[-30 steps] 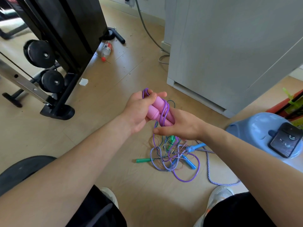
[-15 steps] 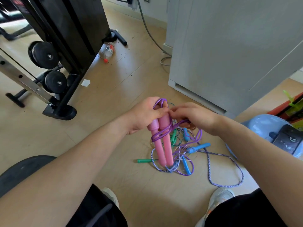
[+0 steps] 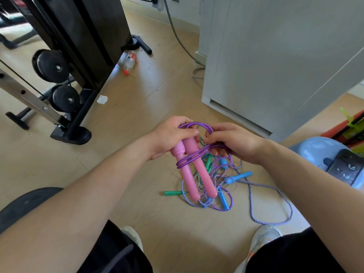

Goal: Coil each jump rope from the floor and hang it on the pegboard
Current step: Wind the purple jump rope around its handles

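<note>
here | wood floor, grey cabinet | left hand grips pink handles | right hand pinches purple rope

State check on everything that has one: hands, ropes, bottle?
left hand: grips the tops of the pink handles
right hand: pinches the purple cord
pink handles: held together, pointing down, off the floor
purple cord: a few turns round the handles, rest trails into the pile
other ropes: tangled on the floor, uncoiled
bottle: lying on its side
</note>
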Demonstrator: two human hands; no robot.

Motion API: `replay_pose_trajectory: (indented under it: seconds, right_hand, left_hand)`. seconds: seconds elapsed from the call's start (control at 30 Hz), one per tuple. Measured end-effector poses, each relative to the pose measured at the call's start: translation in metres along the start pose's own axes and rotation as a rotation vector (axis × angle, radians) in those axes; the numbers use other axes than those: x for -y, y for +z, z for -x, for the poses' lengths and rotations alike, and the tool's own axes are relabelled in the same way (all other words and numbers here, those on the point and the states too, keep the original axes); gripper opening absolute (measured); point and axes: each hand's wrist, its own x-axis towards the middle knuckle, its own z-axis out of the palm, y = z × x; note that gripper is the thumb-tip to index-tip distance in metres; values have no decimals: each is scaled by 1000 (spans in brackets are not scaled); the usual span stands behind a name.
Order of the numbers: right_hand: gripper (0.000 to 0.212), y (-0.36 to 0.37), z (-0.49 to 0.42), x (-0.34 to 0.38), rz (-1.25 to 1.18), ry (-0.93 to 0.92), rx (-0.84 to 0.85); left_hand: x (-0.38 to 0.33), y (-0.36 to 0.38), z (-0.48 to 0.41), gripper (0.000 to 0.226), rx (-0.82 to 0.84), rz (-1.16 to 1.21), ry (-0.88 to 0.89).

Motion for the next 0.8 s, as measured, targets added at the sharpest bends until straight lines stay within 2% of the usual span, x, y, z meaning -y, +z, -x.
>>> replay_pose_trajectory:
  seconds: [0.1,0.37,0.53,0.67,0.8]
  right_hand:
    - [8,1,-3,-4,-53,-33,-69]
    - [20,0,-3,-2,-27,-63,-151]
    - [26,-2,0,-3,-44,-49,-100]
    - [28,-1,4,-5,-88,-84,-79]
    - [21,0,5,-2,-42,-82,-35]
  left_hand:
    - [-1,-1,1,25,19,-104,10]
    - [1,7,3,33,85,-163,21]
    - [2,6,4,24,70,-176,-7]
    - [3,8,5,44,73,-153,-31]
    - [6,4,1,47,18,-185,-38]
